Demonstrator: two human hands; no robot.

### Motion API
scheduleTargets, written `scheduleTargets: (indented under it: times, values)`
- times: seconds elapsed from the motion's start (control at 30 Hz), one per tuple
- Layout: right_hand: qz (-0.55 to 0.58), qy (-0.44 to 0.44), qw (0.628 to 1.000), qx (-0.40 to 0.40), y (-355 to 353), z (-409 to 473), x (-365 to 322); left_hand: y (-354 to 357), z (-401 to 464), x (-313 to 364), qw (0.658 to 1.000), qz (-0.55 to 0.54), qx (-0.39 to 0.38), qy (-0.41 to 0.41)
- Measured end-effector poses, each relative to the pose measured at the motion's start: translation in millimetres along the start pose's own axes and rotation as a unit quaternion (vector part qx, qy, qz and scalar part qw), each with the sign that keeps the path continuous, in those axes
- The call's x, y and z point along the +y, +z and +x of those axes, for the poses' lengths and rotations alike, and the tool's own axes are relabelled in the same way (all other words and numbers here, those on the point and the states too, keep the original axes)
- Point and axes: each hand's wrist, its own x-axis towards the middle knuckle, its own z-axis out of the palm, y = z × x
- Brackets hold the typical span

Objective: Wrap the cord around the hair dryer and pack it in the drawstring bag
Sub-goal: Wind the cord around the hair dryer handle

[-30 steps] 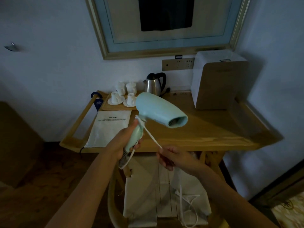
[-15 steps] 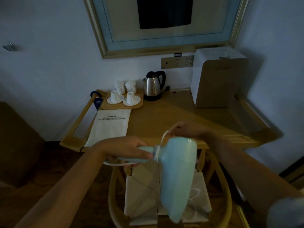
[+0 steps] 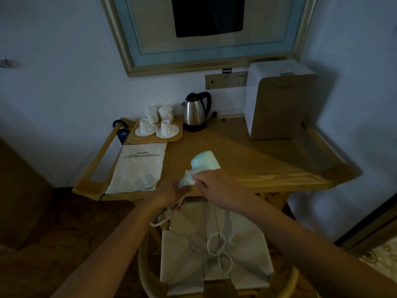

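Note:
A pale blue hair dryer is held over the front edge of the wooden table, its barrel pointing away from me. My left hand grips the lower handle. My right hand is closed on the white cord where it is wound around the handle. The rest of the white cord hangs down and lies in loops on the chair seat below. A white drawstring bag with printed text lies flat on the left part of the table.
A wooden tray with white cups, a steel kettle and a boxy white appliance stand at the back of the table. A chair with a white cushion is just below my arms.
The dryer swung from pointing right, to hanging nozzle-down, to pointing away over the table. My right hand carried the cord around the handle and now sits on the wound part.

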Motion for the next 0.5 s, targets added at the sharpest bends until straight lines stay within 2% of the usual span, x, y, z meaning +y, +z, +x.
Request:
scheduleTargets:
  times: [0.1,0.23,0.37,0.5]
  values:
    - [0.064,0.031,0.997,0.029,21.1,-10.0,15.1,1.1,1.5,-5.0,0.997,-0.056,0.043,-0.012]
    - [0.139,0.095,0.983,0.066,49.8,-19.5,36.3,0.1,0.3,-12.1,0.974,-0.225,-0.005,-0.008]
    - [0.155,0.087,0.974,0.142,73.0,-23.1,49.8,3.9,1.3,-16.4,0.954,-0.299,-0.014,-0.019]
    - [0.325,0.065,0.939,0.085,88.7,-31.8,61.6,-5.7,-1.6,-15.5,0.917,-0.395,-0.04,-0.046]
